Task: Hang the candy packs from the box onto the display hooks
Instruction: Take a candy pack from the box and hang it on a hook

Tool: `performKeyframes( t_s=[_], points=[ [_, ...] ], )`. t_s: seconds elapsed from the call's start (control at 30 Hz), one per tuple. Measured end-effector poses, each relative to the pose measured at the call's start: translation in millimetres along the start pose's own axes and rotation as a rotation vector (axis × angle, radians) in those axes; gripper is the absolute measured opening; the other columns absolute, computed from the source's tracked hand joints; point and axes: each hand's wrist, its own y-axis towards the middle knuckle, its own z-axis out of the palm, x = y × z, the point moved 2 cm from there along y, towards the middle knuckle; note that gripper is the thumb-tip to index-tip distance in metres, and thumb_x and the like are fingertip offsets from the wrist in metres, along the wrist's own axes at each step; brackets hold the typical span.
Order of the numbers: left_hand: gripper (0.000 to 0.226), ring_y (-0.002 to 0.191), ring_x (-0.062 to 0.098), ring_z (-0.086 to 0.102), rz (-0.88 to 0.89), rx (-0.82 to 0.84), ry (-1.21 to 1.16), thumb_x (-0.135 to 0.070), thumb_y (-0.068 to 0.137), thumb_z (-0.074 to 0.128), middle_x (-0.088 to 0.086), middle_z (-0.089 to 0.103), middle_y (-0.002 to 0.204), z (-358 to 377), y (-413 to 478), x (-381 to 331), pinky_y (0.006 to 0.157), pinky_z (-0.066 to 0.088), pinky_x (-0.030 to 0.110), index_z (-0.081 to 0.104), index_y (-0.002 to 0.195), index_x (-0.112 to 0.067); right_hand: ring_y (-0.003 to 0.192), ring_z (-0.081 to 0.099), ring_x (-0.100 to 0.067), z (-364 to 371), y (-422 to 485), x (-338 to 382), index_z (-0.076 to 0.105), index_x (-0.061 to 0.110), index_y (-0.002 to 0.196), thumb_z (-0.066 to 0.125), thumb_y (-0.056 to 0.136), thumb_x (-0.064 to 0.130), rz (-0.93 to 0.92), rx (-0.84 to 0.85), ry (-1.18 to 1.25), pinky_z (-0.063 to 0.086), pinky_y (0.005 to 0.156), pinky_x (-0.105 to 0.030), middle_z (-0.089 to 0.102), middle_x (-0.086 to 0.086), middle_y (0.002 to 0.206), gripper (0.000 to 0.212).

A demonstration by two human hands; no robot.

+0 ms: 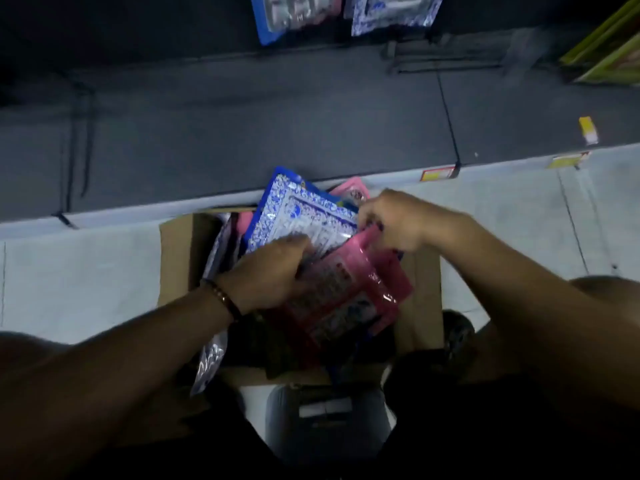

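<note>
I judge the job far from done. A few hanging packs (294,15) show well above the cardboard box (176,251), which is crowded with more. My left hand (266,271) curls round the lower edge of a blue-and-white candy pack (298,216) raised over the box. My right hand (398,223) pinches the top of a pink candy pack (349,289) touching it. Neither is hung yet.

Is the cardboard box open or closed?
Open. The cardboard box has its flaps spread aside, and a blue candy pack and a pink candy pack stick up from inside.
</note>
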Motion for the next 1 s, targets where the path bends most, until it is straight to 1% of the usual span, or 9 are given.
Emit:
performKeyframes(
  t_s=[0.1, 0.23, 0.43, 0.57, 0.63, 0.7, 0.77, 0.87, 1.0],
  points=[
    [0.043, 0.108, 0.027, 0.068, -0.050, 0.028, 0.049, -0.058, 0.084, 0.065, 0.002, 0.067, 0.113, 15.8, -6.6, 5.8, 0.088, 0.056, 0.042, 0.050, 0.109, -0.026, 0.094, 0.060, -0.025, 5.3, -9.6, -4.8, 0.068, 0.032, 0.107, 0.082, 0.082, 0.027, 0.056, -0.049, 0.010, 0.047, 0.079, -0.029, 0.054, -0.005, 0.111, 0.029],
    [0.067, 0.109, 0.028, 0.069, -0.172, 0.076, -0.011, -0.068, 0.074, 0.075, 0.005, 0.070, 0.119, 33.4, -3.8, 5.2, 0.089, 0.058, 0.040, 0.053, 0.117, -0.021, 0.094, 0.064, -0.020, 14.0, -12.2, -13.2, 0.065, 0.031, 0.096, 0.087, 0.083, 0.026, 0.128, -0.055, 0.016, 0.052, 0.074, -0.032, 0.062, 0.001, 0.108, 0.026],
    [0.037, 0.102, 0.017, 0.066, -0.221, 0.121, -0.151, -0.028, 0.090, 0.082, 0.004, 0.071, 0.116, 29.1, -7.9, 0.3, 0.079, 0.043, 0.020, 0.070, 0.122, -0.013, 0.086, 0.064, -0.020, 23.1, -27.6, -17.7, 0.067, 0.021, 0.079, 0.074, 0.093, 0.017, 0.129, -0.223, 0.144, 0.044, 0.067, -0.029, 0.066, 0.005, 0.085, 0.017],
    [0.029, 0.113, 0.020, 0.069, -0.194, -0.111, -0.291, -0.029, 0.093, 0.079, 0.001, 0.074, 0.122, -5.6, -11.3, -10.5, 0.095, 0.053, 0.032, 0.070, 0.119, -0.019, 0.086, 0.066, -0.020, -0.3, -58.6, -11.2, 0.067, 0.020, 0.094, 0.074, 0.097, 0.022, 0.175, -0.557, 0.570, 0.046, 0.067, -0.025, 0.072, 0.004, 0.089, 0.008],
    [0.023, 0.110, 0.017, 0.074, -0.179, -0.192, -0.451, -0.028, 0.094, 0.079, -0.004, 0.078, 0.118, -24.0, -16.2, -10.8, 0.100, 0.057, 0.040, 0.072, 0.114, -0.020, 0.100, 0.067, -0.020, -21.6, -80.9, -1.2, 0.065, 0.014, 0.117, 0.079, 0.093, 0.039, 0.228, -0.676, 0.749, 0.053, 0.085, -0.030, 0.072, 0.000, 0.110, 0.038],
    [0.029, 0.112, 0.022, 0.076, -0.121, -0.233, -0.669, -0.024, 0.094, 0.079, 0.000, 0.079, 0.120, -40.9, -26.8, -12.9, 0.102, 0.059, 0.048, 0.074, 0.122, -0.018, 0.102, 0.067, -0.025, -41.2, -103.6, 20.6, 0.065, 0.011, 0.116, 0.080, 0.089, 0.051, 0.252, -0.667, 0.841, 0.054, 0.091, -0.039, 0.071, 0.000, 0.110, 0.050],
    [0.039, 0.118, 0.034, 0.073, -0.062, -0.252, -0.842, -0.022, 0.094, 0.078, 0.009, 0.076, 0.128, -54.4, -39.3, -17.6, 0.104, 0.056, 0.055, 0.071, 0.132, -0.013, 0.089, 0.074, -0.031, -48.6, -118.0, 48.7, 0.064, 0.010, 0.104, 0.082, 0.090, 0.041, 0.151, -0.611, 1.015, 0.058, 0.083, -0.050, 0.076, -0.003, 0.095, 0.038],
    [0.040, 0.116, 0.044, 0.071, -0.044, -0.329, -1.059, -0.020, 0.096, 0.076, 0.018, 0.073, 0.131, -69.9, -46.7, -32.5, 0.096, 0.057, 0.062, 0.068, 0.134, -0.012, 0.088, 0.080, -0.031, -39.7, -130.6, 68.7, 0.044, 0.013, 0.132, 0.085, 0.089, 0.016, 0.053, -0.564, 1.362, 0.063, 0.088, -0.058, 0.078, -0.011, 0.103, 0.059],
    [0.030, 0.095, 0.046, 0.073, -0.084, -0.330, -1.162, -0.022, 0.101, 0.072, 0.028, 0.072, 0.122, -86.3, -49.1, -58.0, 0.057, 0.054, 0.036, 0.069, 0.129, -0.012, 0.100, 0.079, -0.025, -40.9, -126.4, 72.8, 0.075, 0.014, 0.113, 0.077, 0.096, 0.017, -0.142, -0.452, 1.179, 0.061, 0.097, -0.053, 0.081, -0.007, 0.110, 0.017]
  ],
)
